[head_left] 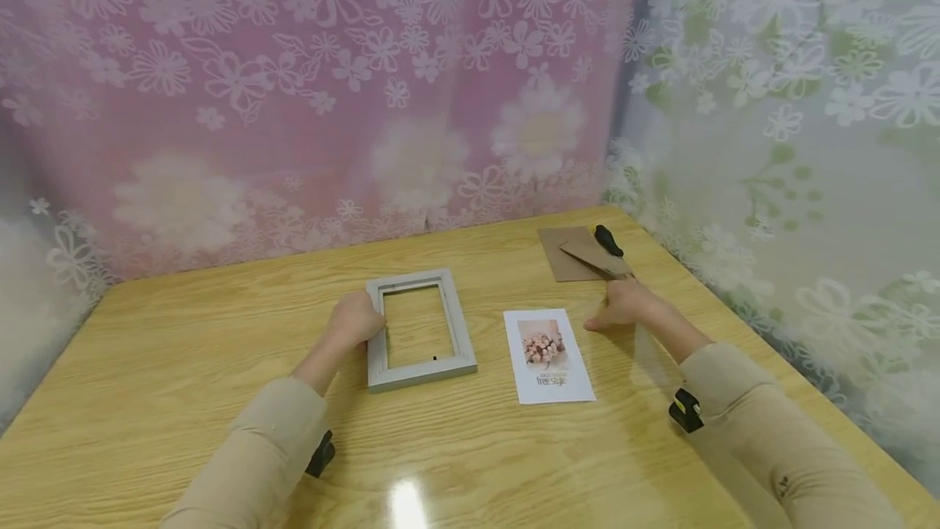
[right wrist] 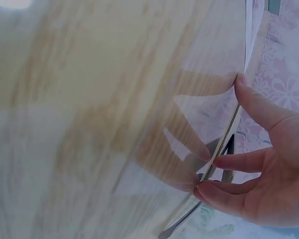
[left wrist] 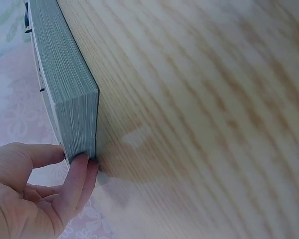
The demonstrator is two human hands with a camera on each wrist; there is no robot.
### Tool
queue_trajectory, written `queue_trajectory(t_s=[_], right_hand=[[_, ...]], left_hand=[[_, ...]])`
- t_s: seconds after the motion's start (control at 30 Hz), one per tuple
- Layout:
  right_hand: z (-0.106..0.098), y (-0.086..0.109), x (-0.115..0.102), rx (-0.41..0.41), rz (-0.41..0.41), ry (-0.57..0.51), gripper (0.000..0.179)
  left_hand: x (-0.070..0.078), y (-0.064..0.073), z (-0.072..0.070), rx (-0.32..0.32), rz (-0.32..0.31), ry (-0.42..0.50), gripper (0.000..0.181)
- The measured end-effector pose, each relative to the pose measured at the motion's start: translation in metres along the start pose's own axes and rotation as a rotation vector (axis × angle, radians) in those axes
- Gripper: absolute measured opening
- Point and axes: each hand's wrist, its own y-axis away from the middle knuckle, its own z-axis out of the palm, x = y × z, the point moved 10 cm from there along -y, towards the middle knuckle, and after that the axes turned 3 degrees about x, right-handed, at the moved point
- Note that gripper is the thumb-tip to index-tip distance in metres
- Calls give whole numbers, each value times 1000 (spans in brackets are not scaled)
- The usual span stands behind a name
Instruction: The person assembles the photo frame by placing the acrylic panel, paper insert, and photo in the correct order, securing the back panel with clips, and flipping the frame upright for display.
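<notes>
My left hand (head_left: 356,318) grips the left side of a pale grey picture frame (head_left: 458,325), thumb on one face and fingers along the outer edge in the left wrist view. The frame lies on the table, its opening showing bare wood and a small black tab at the near edge. On the right, my right hand (head_left: 624,304) touches the far edge of a clear sheet (right wrist: 162,134), thumb and fingers spread apart along it. The sheet lies flat and mirrors the fingers. Between the hands is a white paper print (head_left: 517,366) with pink flowers and lettering.
Behind the right hand lies a brown backing board (head_left: 554,255) with a stand leg (head_left: 598,258) sticking up at a slant. A black-handled screwdriver (head_left: 608,241) is beside it. Flowered curtains (head_left: 308,104) hang behind the wooden table (head_left: 220,333) and on its right.
</notes>
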Motion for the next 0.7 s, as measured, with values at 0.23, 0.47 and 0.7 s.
queue_trajectory(t_s=[0.23,0.47,0.7], right_hand=[[3,3,0,-9,10,-51,49],[1,8,-1,11,30,-60,44],[2,8,3,18,27,-2,44]], left_hand=[[1,2,-1,-5,2,-3,16],[2,3,-2,-11,-10,-16,17],[1,3,0,-17,-17,-8,15]])
